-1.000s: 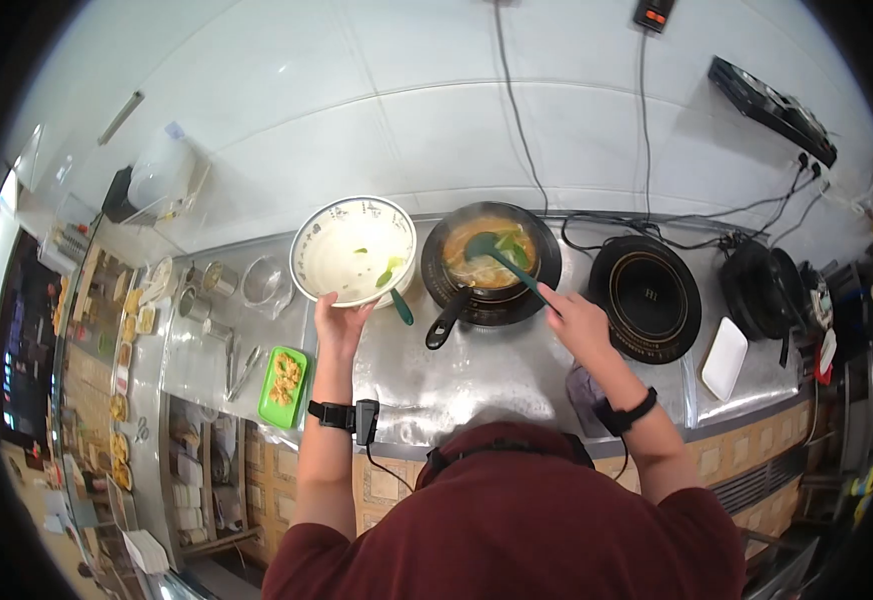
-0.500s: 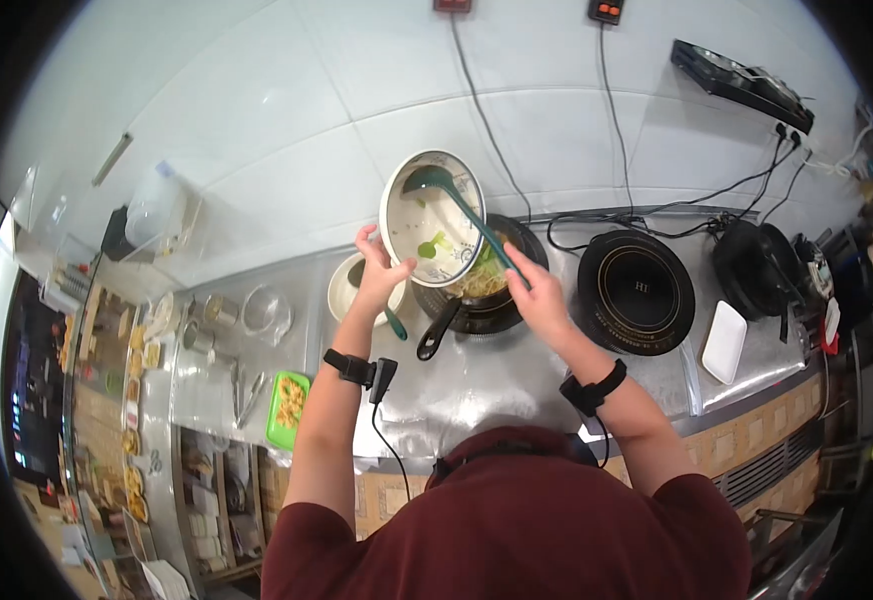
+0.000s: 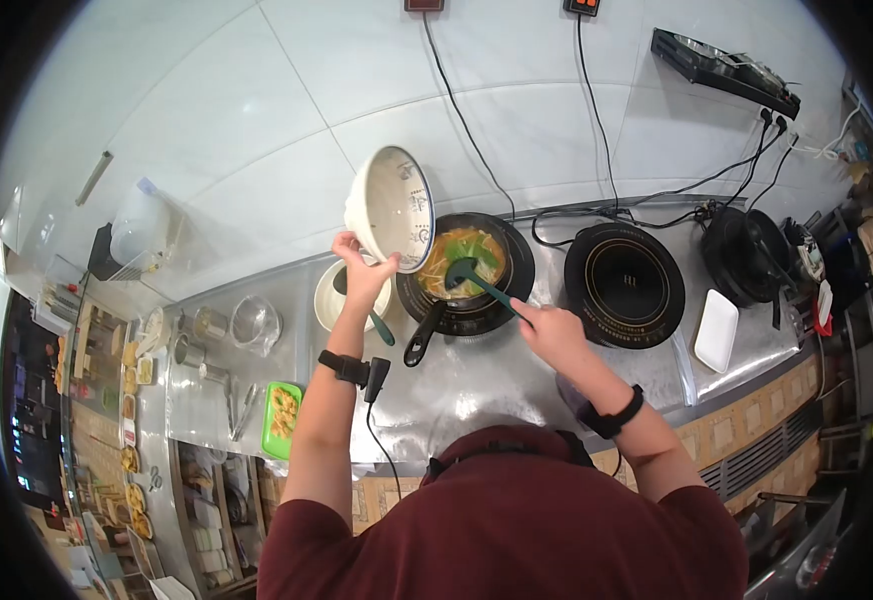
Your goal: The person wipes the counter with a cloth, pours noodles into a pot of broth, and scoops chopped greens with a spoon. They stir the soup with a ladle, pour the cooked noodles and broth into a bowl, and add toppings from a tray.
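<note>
White patterned bowl [image 3: 395, 208] is held tilted at the left side of the black pan [image 3: 440, 309], its lower edge pinched by the left hand [image 3: 362, 268]. The right hand [image 3: 554, 337] has its fingers wrapped around a green ladle [image 3: 465, 272], its head among greens [image 3: 473, 243] in the pan.

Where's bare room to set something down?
Bare steel counter shows between frying pan and maroon shirt; a smaller patch between clear bowl and green tray. Crowding the frying pan: tilted bowl, lower bowl, green ladle, left hand, right hand.
</note>
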Motion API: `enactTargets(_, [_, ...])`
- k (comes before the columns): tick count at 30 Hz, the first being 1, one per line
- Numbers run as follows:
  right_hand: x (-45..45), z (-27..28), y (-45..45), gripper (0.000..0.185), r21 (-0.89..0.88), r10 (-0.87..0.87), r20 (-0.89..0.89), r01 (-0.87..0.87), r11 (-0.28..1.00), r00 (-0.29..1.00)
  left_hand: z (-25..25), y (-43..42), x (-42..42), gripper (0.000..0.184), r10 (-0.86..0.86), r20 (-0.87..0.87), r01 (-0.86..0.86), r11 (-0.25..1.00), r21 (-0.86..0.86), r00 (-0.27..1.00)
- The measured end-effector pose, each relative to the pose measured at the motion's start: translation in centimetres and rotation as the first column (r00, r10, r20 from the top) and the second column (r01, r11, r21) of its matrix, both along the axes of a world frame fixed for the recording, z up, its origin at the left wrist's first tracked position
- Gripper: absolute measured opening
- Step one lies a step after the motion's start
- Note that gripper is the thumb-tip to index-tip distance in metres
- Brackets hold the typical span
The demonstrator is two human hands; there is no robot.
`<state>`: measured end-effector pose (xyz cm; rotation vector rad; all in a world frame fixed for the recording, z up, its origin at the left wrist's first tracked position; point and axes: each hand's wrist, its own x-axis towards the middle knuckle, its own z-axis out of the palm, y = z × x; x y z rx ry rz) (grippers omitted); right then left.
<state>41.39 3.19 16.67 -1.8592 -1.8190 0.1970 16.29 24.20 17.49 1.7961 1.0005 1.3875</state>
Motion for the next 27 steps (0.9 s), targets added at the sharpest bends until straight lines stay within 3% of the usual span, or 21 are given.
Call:
enactTargets(3, [-1.0,-1.2,2.8,0.032,0.042,-0.023,-0.074,0.027,0.999,0.997,0.6,-1.8,-2.2,0.075,0.032,0.370,0.115,0.922,-0.371,0.929])
enactTargets(4, [-1.0,-1.1,3.7,0.032,0.060,-0.039,-0.120,0.046,0.997,0.992,2.3,-3.9,-2.2,0.073,0.125,0.453,0.088,0.904,-0.419,0.883])
enactTargets(6, [-1.5,-0.3,5.1,0.031,0.064,-0.055,-0.211,0.070,0.996,0.976,1.7,-5.3,-4.8,0.067,0.050,0.636,0.266,0.881,-0.390,0.770])
enactTargets(11, [-1.3,-2.4,5.0,0.032,0.107,0.026,-0.050,-0.021,0.994,0.998,-0.7,-10.4,-10.9,0.074,0.135,0.875,0.453,0.813,-0.366,0.465])
enactTargets(15, [-0.4,0.7,0.1,0.035,0.011,-0.013,0.022,0.012,1.000,1.000,-1.9,-17.7,-14.7,0.077,0.273,0.845,0.387,0.795,-0.467,0.460])
enactTargets(18, [0.9,1.9,-2.2,0.035,-0.026,-0.027,0.032,0.028,0.999,0.999,-5.6,-22.7,-17.1,0.074,0.412,0.792,0.355,0.731,-0.583,0.450])
enactTargets(24, [0.5,-1.3,0.2,0.033,0.002,0.002,0.090,-0.002,1.000,0.996,-11.4,-27.7,-17.4,0.060,0.521,0.722,0.398,0.606,-0.689,0.456])
enactTargets(27, [0.7,-1.4,2.8,0.033,-0.028,-0.014,-0.160,0.010,1.000,0.987,-13.1,-27.9,-16.2,0.058,0.542,0.686,0.405,0.556,-0.726,0.485])
